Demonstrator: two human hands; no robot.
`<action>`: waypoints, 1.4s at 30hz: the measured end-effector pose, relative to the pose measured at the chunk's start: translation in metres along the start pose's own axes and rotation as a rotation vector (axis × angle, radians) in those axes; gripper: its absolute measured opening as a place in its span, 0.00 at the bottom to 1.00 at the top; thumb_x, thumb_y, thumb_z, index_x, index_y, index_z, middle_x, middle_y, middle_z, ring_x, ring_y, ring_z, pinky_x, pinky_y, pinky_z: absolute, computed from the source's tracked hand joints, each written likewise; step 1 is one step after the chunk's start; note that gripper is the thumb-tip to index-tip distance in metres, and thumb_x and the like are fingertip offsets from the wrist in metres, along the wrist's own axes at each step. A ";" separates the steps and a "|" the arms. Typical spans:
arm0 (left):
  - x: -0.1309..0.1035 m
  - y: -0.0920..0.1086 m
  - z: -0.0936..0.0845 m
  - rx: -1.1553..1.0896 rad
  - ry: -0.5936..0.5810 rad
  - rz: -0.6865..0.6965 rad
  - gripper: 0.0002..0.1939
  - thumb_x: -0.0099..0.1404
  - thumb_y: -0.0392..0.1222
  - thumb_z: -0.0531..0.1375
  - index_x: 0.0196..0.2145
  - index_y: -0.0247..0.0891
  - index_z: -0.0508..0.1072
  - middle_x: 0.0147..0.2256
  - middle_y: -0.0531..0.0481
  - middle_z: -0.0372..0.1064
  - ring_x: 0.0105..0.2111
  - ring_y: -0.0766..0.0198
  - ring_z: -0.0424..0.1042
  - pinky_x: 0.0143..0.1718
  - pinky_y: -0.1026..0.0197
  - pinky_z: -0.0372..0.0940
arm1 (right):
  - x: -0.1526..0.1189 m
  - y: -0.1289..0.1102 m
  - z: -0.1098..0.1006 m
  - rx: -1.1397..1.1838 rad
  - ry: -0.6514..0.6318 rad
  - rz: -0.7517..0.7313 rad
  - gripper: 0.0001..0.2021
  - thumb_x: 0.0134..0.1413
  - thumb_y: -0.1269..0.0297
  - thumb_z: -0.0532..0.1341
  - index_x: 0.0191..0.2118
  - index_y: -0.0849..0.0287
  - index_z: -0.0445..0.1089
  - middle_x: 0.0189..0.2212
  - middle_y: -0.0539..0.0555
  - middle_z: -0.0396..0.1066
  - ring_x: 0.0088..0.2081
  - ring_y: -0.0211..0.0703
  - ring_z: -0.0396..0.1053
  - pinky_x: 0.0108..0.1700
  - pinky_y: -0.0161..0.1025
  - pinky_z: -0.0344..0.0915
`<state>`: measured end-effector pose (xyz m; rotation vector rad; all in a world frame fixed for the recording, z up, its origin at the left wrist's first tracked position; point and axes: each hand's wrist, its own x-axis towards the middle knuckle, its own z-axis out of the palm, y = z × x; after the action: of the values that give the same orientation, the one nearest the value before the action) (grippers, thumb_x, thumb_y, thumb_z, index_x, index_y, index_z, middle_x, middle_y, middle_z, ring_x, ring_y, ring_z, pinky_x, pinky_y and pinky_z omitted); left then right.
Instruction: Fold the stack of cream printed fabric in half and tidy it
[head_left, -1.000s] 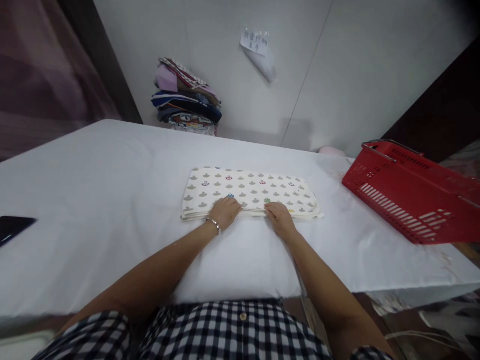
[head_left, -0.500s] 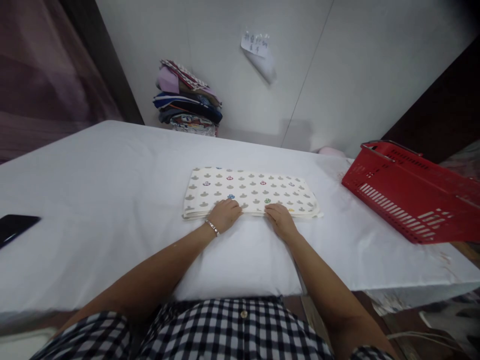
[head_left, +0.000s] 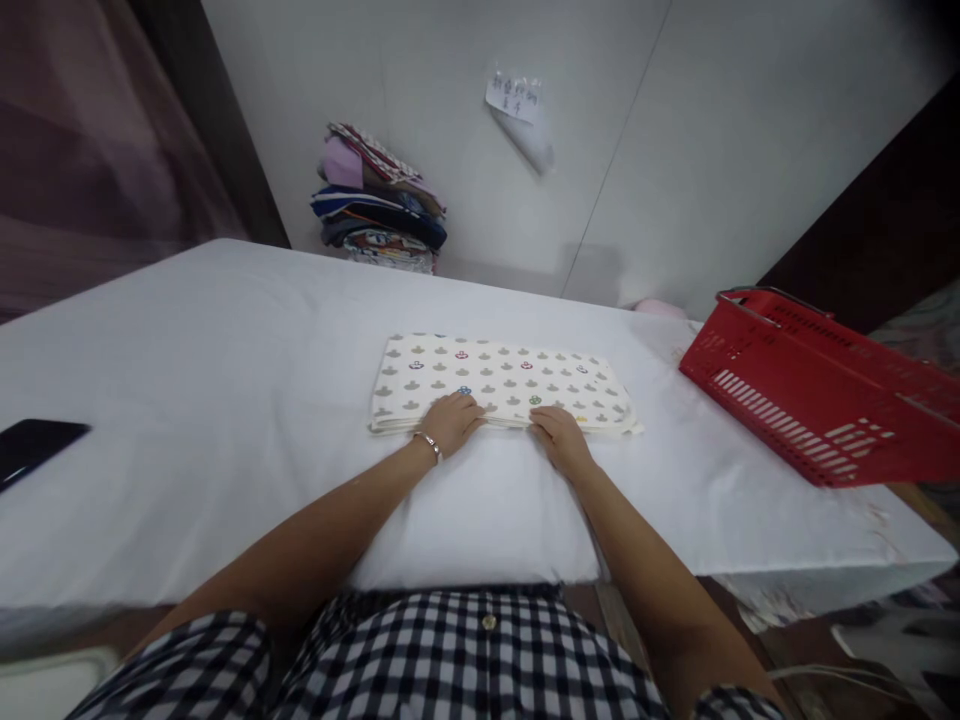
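A folded cream cloth [head_left: 495, 375], printed with grey motifs and a few coloured ones, lies flat in several layers on the white-covered table. My left hand [head_left: 450, 422], with a silver bracelet at the wrist, grips its near edge left of the middle, fingers over the top layer. On the same edge, a little right of the middle, my right hand [head_left: 561, 440] has its fingertips closed on the layers. Both thumbs are mostly hidden. A short stretch of the cloth's edge shows between the two hands.
A red plastic basket [head_left: 810, 400] with a metal handle stands at the table's right. A dark phone [head_left: 34, 445] lies at the left edge. Folded fabrics [head_left: 382, 200] are stacked behind the table by the wall, where a paper note [head_left: 517, 100] hangs.
The view has shifted slightly. Both hands stay at the near edge of the cloth, and the cloth looks the same.
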<state>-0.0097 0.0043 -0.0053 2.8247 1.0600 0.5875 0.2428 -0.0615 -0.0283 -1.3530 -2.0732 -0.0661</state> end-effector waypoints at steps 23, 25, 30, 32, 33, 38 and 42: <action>0.005 0.009 -0.008 0.065 -0.060 -0.082 0.13 0.68 0.43 0.49 0.36 0.37 0.72 0.36 0.46 0.68 0.39 0.59 0.65 0.39 0.57 0.59 | 0.003 -0.009 -0.003 -0.190 -0.045 0.000 0.12 0.61 0.63 0.51 0.47 0.57 0.68 0.47 0.56 0.70 0.49 0.46 0.63 0.51 0.46 0.57; 0.004 0.008 -0.007 0.062 -0.063 -0.071 0.14 0.68 0.43 0.49 0.36 0.37 0.72 0.36 0.46 0.68 0.39 0.60 0.65 0.39 0.58 0.59 | 0.004 -0.011 -0.003 -0.214 -0.032 -0.001 0.12 0.62 0.64 0.51 0.46 0.57 0.68 0.45 0.56 0.71 0.47 0.45 0.64 0.51 0.46 0.57; 0.002 0.004 -0.003 0.049 -0.051 -0.024 0.12 0.66 0.46 0.52 0.40 0.39 0.70 0.39 0.47 0.67 0.40 0.59 0.64 0.40 0.57 0.59 | 0.008 -0.013 -0.005 -0.229 -0.024 -0.003 0.12 0.62 0.67 0.49 0.45 0.58 0.68 0.43 0.56 0.71 0.45 0.45 0.64 0.50 0.45 0.57; 0.002 0.003 -0.003 0.050 -0.041 -0.021 0.11 0.66 0.45 0.51 0.40 0.39 0.70 0.39 0.47 0.67 0.40 0.60 0.64 0.40 0.57 0.59 | 0.009 -0.013 -0.005 -0.226 -0.023 0.010 0.12 0.62 0.67 0.49 0.45 0.58 0.67 0.43 0.57 0.71 0.45 0.45 0.64 0.50 0.45 0.56; 0.002 0.003 -0.003 0.054 -0.035 -0.022 0.11 0.67 0.45 0.51 0.39 0.39 0.70 0.38 0.47 0.67 0.40 0.60 0.64 0.40 0.57 0.58 | 0.009 -0.012 -0.005 -0.225 -0.023 0.020 0.12 0.62 0.67 0.49 0.45 0.58 0.67 0.43 0.57 0.71 0.46 0.45 0.64 0.50 0.45 0.56; 0.004 0.005 -0.005 0.094 -0.063 -0.030 0.12 0.67 0.43 0.50 0.37 0.38 0.71 0.37 0.46 0.68 0.39 0.59 0.65 0.39 0.57 0.59 | 0.009 -0.010 -0.001 -0.207 -0.068 0.059 0.12 0.62 0.65 0.50 0.45 0.58 0.68 0.44 0.56 0.71 0.47 0.45 0.64 0.50 0.44 0.57; 0.002 0.010 -0.006 0.111 -0.046 -0.023 0.11 0.67 0.41 0.50 0.38 0.38 0.71 0.38 0.45 0.68 0.40 0.58 0.64 0.39 0.55 0.59 | 0.007 -0.009 0.001 -0.197 -0.083 0.068 0.13 0.62 0.64 0.50 0.46 0.58 0.68 0.45 0.57 0.70 0.48 0.45 0.63 0.50 0.44 0.57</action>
<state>-0.0044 -0.0019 0.0032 2.9003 1.1499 0.4741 0.2333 -0.0594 -0.0225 -1.5674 -2.1320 -0.1933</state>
